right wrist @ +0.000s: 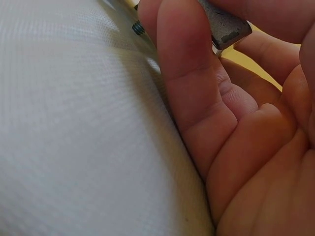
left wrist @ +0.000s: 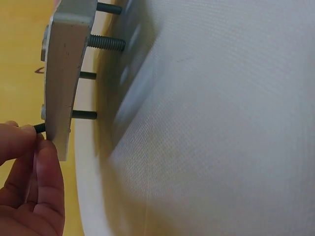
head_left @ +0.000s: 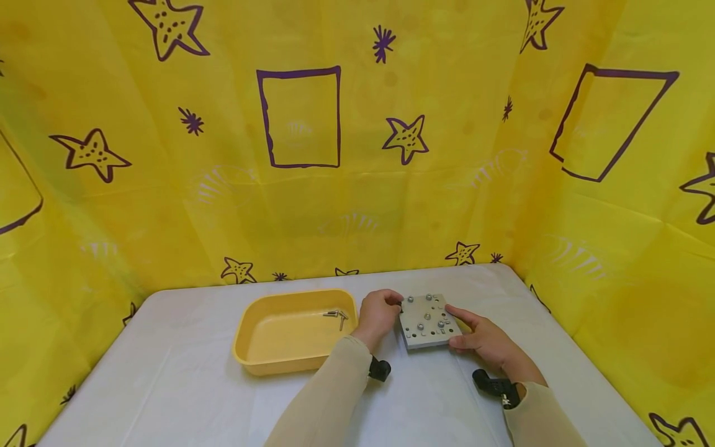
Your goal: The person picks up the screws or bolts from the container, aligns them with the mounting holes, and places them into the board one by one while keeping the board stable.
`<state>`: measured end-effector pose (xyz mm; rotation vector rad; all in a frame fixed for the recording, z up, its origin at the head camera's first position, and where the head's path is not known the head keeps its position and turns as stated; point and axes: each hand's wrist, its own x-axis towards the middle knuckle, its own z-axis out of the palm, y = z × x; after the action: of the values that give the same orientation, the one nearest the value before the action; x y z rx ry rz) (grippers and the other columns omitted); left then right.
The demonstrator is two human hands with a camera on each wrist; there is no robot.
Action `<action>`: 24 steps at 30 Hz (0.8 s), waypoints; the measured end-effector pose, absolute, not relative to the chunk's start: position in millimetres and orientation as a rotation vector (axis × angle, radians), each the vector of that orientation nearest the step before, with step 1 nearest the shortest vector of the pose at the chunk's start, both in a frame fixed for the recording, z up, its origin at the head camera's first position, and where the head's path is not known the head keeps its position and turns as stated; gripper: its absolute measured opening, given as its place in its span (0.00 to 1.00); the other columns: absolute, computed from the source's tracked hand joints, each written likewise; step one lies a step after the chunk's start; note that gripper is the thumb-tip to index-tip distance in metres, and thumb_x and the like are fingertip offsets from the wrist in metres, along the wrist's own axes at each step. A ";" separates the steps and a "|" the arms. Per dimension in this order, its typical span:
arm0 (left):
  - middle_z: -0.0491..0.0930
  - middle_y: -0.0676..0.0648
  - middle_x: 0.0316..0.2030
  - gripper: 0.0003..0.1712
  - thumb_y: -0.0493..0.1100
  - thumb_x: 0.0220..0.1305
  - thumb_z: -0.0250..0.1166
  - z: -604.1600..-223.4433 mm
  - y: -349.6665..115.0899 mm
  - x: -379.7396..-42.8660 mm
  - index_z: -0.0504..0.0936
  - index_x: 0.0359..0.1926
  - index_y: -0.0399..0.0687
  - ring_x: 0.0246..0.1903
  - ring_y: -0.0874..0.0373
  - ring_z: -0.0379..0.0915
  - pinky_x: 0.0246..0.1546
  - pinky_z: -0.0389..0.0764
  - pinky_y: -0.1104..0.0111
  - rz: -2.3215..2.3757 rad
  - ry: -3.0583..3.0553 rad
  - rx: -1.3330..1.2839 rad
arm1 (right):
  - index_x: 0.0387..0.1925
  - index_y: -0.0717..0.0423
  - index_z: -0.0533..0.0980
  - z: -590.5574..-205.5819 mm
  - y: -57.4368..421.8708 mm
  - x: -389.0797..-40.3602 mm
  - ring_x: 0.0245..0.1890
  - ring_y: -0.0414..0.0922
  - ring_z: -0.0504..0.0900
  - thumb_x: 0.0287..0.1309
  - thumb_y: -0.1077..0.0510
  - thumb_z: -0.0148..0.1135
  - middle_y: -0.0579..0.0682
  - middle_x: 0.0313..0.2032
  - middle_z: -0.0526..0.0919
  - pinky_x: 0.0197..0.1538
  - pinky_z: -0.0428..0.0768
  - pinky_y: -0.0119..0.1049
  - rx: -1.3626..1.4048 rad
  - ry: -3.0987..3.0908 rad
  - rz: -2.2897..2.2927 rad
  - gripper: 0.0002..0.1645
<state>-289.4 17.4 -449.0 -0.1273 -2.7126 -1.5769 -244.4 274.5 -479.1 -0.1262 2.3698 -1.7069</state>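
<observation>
metal plate (head_left: 427, 321) between both hands, lifted off desk (head_left: 167, 385) | left hand (head_left: 377, 315) pinches a bolt (left wrist: 39, 128) at its left edge | right hand (head_left: 485, 340) grips right edge | likely stiff, weighty, smooth: hold by edges | yellow tray (head_left: 293, 331) left of left hand

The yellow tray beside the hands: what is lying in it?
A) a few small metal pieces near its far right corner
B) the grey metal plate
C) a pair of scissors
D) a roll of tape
A: the yellow tray holds only a few small metal pieces by its far right corner, while the grey metal plate is outside it, held between the left hand and right hand.
</observation>
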 end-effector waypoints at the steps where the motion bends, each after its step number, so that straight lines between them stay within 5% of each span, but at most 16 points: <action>1: 0.82 0.53 0.37 0.11 0.33 0.65 0.65 -448.9 17.3 -289.1 0.88 0.43 0.51 0.38 0.57 0.73 0.43 0.78 0.64 -1.573 -2.717 -0.136 | 0.74 0.46 0.65 -479.1 274.4 -244.3 0.65 0.58 0.60 0.46 0.52 0.79 0.59 0.73 0.59 0.69 0.40 0.65 -0.125 2.364 -1.712 0.53; 24: 0.81 0.55 0.43 0.16 0.32 0.65 0.63 -449.6 15.8 -284.2 0.89 0.46 0.54 0.48 0.54 0.72 0.56 0.72 0.57 -1.535 -2.775 -0.233 | 0.74 0.46 0.64 -479.2 274.4 -245.2 0.65 0.58 0.60 0.47 0.52 0.79 0.60 0.73 0.58 0.69 0.40 0.63 -0.128 2.348 -1.725 0.53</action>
<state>-284.2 15.8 -449.6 -0.2327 -2.7746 -1.5352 -245.2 274.4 -479.2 -0.1284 2.3479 -1.7253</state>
